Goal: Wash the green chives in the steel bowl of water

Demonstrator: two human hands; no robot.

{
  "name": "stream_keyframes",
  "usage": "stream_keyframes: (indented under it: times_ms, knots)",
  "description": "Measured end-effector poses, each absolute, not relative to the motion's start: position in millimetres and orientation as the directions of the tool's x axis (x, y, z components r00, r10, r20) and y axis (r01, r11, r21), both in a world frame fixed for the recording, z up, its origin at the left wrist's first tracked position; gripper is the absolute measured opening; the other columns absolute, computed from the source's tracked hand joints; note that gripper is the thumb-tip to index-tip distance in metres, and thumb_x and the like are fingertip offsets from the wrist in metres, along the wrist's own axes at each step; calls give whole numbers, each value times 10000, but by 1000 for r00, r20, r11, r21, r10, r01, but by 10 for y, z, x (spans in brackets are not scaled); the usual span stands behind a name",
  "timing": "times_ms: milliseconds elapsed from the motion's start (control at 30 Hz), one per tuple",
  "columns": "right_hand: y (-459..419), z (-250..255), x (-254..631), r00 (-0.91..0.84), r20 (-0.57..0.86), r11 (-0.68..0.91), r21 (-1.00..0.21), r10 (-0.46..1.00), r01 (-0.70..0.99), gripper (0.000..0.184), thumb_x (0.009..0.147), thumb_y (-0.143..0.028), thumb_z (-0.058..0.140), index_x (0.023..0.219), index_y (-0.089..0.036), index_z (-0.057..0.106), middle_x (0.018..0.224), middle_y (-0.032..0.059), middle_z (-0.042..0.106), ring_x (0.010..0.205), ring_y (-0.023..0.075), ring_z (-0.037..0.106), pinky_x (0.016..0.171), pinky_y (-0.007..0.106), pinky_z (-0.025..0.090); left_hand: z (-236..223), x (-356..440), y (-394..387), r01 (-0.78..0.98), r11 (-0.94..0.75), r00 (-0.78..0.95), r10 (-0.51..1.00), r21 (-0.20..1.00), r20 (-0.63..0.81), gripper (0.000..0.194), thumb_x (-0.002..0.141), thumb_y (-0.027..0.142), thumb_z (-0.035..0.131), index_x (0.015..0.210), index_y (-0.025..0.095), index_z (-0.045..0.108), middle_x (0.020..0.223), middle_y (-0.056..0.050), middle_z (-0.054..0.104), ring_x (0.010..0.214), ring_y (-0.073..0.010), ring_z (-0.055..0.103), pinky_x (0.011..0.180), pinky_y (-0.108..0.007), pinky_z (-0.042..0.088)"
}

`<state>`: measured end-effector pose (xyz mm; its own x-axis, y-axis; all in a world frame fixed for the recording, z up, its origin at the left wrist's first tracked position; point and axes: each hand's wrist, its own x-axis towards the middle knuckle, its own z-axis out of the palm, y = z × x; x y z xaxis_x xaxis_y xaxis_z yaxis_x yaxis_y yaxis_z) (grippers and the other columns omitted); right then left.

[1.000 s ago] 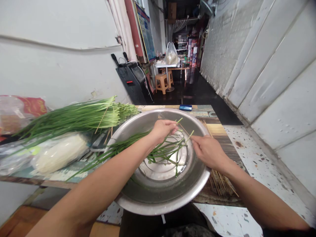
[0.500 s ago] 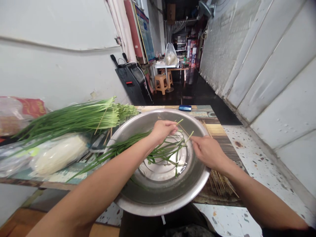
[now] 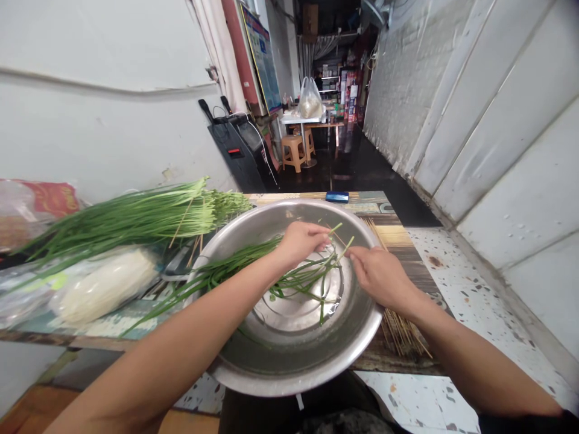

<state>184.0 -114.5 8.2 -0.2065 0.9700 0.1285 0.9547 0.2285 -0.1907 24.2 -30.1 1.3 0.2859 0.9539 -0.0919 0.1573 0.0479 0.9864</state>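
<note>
A big steel basin [image 3: 289, 355] sits at the table's near edge. Several long green chive stalks [image 3: 235, 268] lie across it, their tips hanging over its left rim. My left hand [image 3: 301, 241] is closed around the stalk ends over the middle of the basin. My right hand [image 3: 382, 274] is just to its right, fingers pinched on a thin bamboo skewer [image 3: 337, 237] that points toward the left hand. What the skewer's tip touches is hidden by the fingers.
A large bundle of chives [image 3: 131, 220] lies on the table left of the basin, beside a clear bag of white mushrooms [image 3: 102, 286]. Loose skewers [image 3: 400, 325] lie right of the basin. A blue lighter [image 3: 337, 196] rests at the far edge. Stools stand down the corridor.
Both hands have stayed over the basin. The stalk tips and skewer between them have shifted slightly, and the view has moved a little.
</note>
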Motion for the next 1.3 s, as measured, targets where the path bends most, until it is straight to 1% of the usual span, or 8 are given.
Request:
stream_keyframes:
  times_ms: [167, 300, 433, 567, 667, 800, 967, 1300]
  knots:
    - [-1146, 86, 1850, -180, 134, 204, -193, 974, 960, 302, 910, -229, 306, 937, -160, 599, 773, 73, 666, 664, 165, 546, 597, 272, 257, 174, 165, -291, 332, -186, 637, 767, 925, -74, 149, 699, 165, 668, 821, 171, 754, 725, -46, 707, 619, -125, 603, 613, -218, 472]
    - [-1142, 80, 1852, -181, 120, 200, -169, 976, 965, 277, 910, -240, 314, 843, -176, 574, 719, 51, 643, 649, 159, 531, 593, 270, 246, -18, 98, -122, 535, -295, 467, 884, 792, 13, 120, 700, 195, 662, 776, 177, 753, 723, -43, 705, 662, -140, 601, 643, -217, 435]
    - [-1141, 75, 1851, -184, 129, 203, -161, 974, 966, 261, 903, -236, 328, 807, -179, 564, 700, 43, 627, 642, 155, 514, 595, 270, 240, -387, 174, -115, 709, -422, 519, 855, 564, -13, 136, 700, 274, 665, 661, 166, 736, 604, -38, 655, 597, -151, 551, 616, -235, 382]
    - [-1136, 69, 1853, -193, 142, 215, -159, 971, 964, 268, 899, -235, 330, 811, -177, 577, 680, 39, 616, 625, 154, 499, 597, 275, 237, -570, 299, -175, 764, -373, 474, 878, 527, -66, 132, 571, 202, 749, 494, 152, 655, 455, -17, 535, 544, -154, 505, 579, -244, 355]
    - [-1133, 64, 1856, -206, 144, 227, -145, 968, 963, 273, 900, -235, 326, 809, -180, 578, 679, 37, 619, 622, 155, 497, 597, 277, 235, -530, 307, -134, 677, -269, 431, 899, 685, -72, 127, 561, 85, 718, 487, 145, 633, 451, -1, 526, 537, -136, 508, 583, -239, 366]
    - [-1136, 64, 1851, -213, 129, 229, -124, 968, 965, 278, 902, -241, 326, 785, -182, 571, 685, 41, 628, 627, 156, 504, 592, 277, 230, -310, 223, -69, 287, 145, 238, 947, 947, -217, 122, 639, 56, 675, 741, 121, 684, 566, -23, 621, 526, -108, 543, 586, -234, 422]
    - [-1138, 61, 1844, -202, 122, 217, -121, 972, 969, 283, 901, -244, 321, 768, -181, 563, 659, 46, 617, 617, 154, 498, 579, 276, 221, -39, 161, -149, -3, 354, 203, 916, 935, -346, 118, 708, 8, 601, 779, 85, 655, 654, -61, 647, 512, -74, 535, 524, -202, 423]
    - [-1143, 69, 1855, -221, 122, 239, -160, 968, 958, 288, 906, -233, 314, 739, -172, 540, 654, 48, 602, 609, 143, 474, 575, 274, 214, -15, 210, -186, -161, 350, 267, 916, 923, -301, 101, 757, 47, 599, 839, 78, 649, 611, -51, 607, 454, -43, 447, 427, -162, 311]
